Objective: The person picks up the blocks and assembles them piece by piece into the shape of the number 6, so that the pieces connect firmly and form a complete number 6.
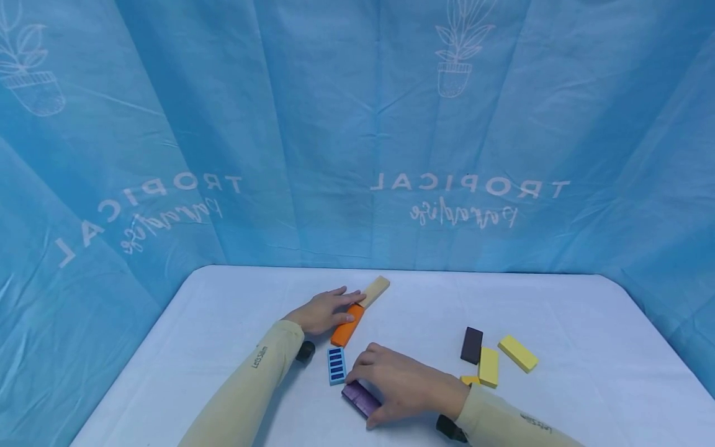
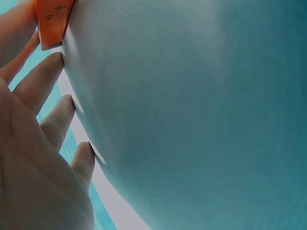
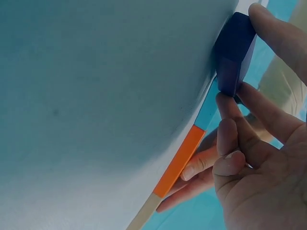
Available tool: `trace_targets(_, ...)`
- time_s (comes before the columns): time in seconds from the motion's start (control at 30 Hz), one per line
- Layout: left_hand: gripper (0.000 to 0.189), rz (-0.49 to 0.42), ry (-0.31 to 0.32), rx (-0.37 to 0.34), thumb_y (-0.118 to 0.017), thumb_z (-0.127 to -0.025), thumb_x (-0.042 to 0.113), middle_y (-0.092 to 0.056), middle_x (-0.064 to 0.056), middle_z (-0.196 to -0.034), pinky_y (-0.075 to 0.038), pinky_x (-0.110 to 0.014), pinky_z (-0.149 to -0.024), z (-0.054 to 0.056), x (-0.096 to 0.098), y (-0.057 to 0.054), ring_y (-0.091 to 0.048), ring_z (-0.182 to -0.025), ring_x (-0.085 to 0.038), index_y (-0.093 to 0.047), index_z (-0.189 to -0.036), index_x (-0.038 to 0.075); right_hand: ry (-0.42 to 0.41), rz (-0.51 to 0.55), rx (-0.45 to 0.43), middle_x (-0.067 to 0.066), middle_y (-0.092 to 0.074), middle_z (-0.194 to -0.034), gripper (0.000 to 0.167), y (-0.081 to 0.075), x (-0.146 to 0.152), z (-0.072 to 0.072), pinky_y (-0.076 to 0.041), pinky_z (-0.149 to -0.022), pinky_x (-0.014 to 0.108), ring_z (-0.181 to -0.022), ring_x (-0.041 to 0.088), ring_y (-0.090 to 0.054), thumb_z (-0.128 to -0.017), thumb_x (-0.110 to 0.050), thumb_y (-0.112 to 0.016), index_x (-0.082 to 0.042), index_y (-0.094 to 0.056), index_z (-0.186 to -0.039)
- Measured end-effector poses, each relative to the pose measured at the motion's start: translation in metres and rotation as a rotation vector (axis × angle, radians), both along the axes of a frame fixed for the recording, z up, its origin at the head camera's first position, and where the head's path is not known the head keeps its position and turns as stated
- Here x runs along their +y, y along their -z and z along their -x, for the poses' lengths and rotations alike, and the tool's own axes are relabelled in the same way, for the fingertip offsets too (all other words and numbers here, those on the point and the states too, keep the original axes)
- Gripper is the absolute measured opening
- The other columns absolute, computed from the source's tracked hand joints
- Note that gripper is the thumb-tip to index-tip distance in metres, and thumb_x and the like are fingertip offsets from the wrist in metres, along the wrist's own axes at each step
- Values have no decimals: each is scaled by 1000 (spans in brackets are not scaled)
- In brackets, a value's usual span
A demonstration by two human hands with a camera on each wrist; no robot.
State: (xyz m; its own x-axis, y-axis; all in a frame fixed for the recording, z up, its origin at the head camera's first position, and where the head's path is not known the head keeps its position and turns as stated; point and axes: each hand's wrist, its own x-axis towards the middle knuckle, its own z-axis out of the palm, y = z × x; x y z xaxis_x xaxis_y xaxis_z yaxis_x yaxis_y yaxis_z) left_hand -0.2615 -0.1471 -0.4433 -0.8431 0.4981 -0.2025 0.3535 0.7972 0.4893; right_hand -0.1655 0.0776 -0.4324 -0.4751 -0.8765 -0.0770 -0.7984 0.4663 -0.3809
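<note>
My left hand (image 1: pixel 324 312) is stretched over an orange block (image 1: pixel 344 332), its thumb resting on the block and a fingertip near where it meets a pale wooden block (image 1: pixel 375 290). The other fingers spread against the tabletop in the left wrist view. A purple block (image 1: pixel 360 399) is pinched at its ends between the thumb and fingers of my right hand (image 1: pixel 404 382). Right beyond it lies a light blue block with dark bars (image 1: pixel 336 366), below the orange one. The wooden, orange and blue blocks form a slightly bent line.
On the right side of the white table (image 1: pixel 581 335) lie a dark block (image 1: pixel 472 345), two yellow blocks (image 1: pixel 488 366) and a yellow-orange block (image 1: pixel 469 379) partly hidden by the right wrist. A blue printed curtain (image 1: pixel 335 124) surrounds the table's back and sides.
</note>
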Motion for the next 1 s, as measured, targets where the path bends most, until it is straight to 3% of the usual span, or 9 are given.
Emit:
trace_targets(0.6, 53, 7, -22, -11, -57, -103, 33, -33, -5, -162, -24, -63, -116, 1, 1, 2, -26, -149, -37, -43, -154, 32, -10, 25, -44, -11, -60, -129, 61, -1, 5, 3, -48, -98, 26, -118, 7, -49, -83, -50, -80, -27, -63, -136)
trace_targets(1.0, 53, 6, -10, -6, -57, -103, 34, -33, -3, -162, -24, -61, -117, 1, 1, 1, -25, -150, -35, -43, -154, 32, -33, 61, 29, -13, -62, -126, 51, 1, 9, -1, -47, -99, 25, -116, 5, -51, -85, -47, -79, -23, -68, -129)
